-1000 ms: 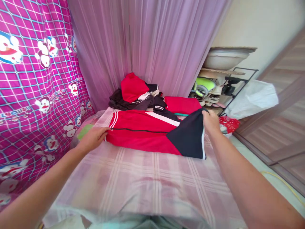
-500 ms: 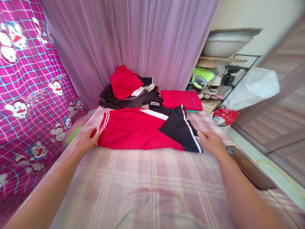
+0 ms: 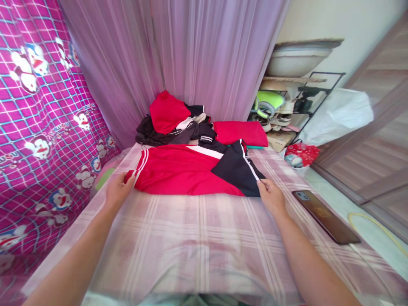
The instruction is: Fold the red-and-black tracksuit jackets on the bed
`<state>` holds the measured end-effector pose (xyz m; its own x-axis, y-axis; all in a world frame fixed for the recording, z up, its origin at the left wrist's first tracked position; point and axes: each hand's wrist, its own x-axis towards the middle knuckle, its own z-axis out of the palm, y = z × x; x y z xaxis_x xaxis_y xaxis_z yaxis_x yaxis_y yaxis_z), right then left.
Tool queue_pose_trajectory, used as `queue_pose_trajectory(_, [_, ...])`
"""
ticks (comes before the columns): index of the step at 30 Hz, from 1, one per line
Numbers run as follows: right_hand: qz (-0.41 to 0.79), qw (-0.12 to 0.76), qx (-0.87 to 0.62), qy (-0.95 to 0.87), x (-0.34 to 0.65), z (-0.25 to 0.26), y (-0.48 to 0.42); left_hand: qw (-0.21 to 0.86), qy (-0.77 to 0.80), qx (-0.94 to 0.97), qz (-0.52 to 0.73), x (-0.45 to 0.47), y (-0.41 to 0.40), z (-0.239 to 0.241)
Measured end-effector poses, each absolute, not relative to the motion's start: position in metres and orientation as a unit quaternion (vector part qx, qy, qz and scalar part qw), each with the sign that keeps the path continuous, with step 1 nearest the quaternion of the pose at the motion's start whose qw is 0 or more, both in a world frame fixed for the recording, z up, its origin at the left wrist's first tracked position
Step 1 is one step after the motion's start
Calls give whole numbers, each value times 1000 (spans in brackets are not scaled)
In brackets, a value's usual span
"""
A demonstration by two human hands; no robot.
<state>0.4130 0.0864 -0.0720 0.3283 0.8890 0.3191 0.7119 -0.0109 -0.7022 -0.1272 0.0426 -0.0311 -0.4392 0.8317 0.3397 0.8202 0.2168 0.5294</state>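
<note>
A folded red garment (image 3: 178, 172) with a black panel, a white wedge and white trim lies sideways across the bed; its exact kind is unclear. My left hand (image 3: 118, 189) pinches its left end beside a white-striped band. At the opposite end, my right hand (image 3: 270, 193) has thumb and fingers closed on the white-edged black part. Just behind the garment sits a heap of dark clothes (image 3: 159, 136) topped by a red piece of clothing (image 3: 168, 112). A neatly folded red cloth (image 3: 240, 132) is to the right of that heap.
A phone (image 3: 325, 216) with a cable attached lies near the right edge of the plaid-covered bed (image 3: 191, 238). Beyond that edge stand a shoe rack (image 3: 306, 114), a white bag (image 3: 341, 117) and a wooden door (image 3: 376, 140). Purple curtains (image 3: 204, 55) hang behind; a pink patterned cloth (image 3: 54, 140) hangs at left.
My right hand has moved left onto the garment's white-trimmed edge and now grips it, folding the near black corner out of sight. My left hand keeps its hold.
</note>
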Motion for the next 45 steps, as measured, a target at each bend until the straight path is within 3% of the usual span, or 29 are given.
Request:
queue_pose_trajectory(4, [27,386,-728,-566,429,-64,81,12,757,534,376,-125,36,-25])
queue_pose_trajectory(12, [-48,175,-753,-632,429,-67,46,26,792,533,296,-128,-8,-43])
queue_pose_trajectory(16, [-48,143,-761,-631,416,-50,45,76,793,527,296,-126,0,-36])
queue_pose_trajectory(21, [-53,158,-793,-586,422,-41,42,80,739,533,405,-128,6,-38])
queue_pose_trajectory(26, [-52,99,-771,-627,434,-53,37,77,787,529,308,-126,-3,-50])
queue_pose_trajectory(33, [-134,227,-657,-706,400,-34,46,-83,702,686,170,-121,4,-18])
queue_pose_trajectory(39, [-20,214,-613,-760,354,-36,64,-10,629,775,67,-109,29,-5])
queue_pose_trajectory(45, [19,230,-615,-754,358,-61,69,18,659,750,51,-105,35,0])
